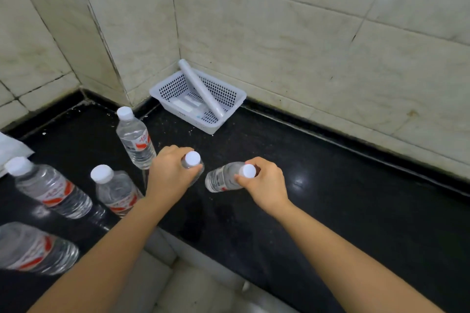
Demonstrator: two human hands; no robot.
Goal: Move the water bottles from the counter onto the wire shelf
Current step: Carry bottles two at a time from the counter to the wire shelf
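A: What do the arms look like?
B: Bare skin all along. The left forearm [109, 244] and the right forearm [343, 244] are uncovered from the wrist to the bottom edge of the view, both slim and smooth.
A: And the grips?
B: The left grip [169, 174] and the right grip [265, 185] are bare as well, with the knuckles plain on their backs. The nails are too small to make out.
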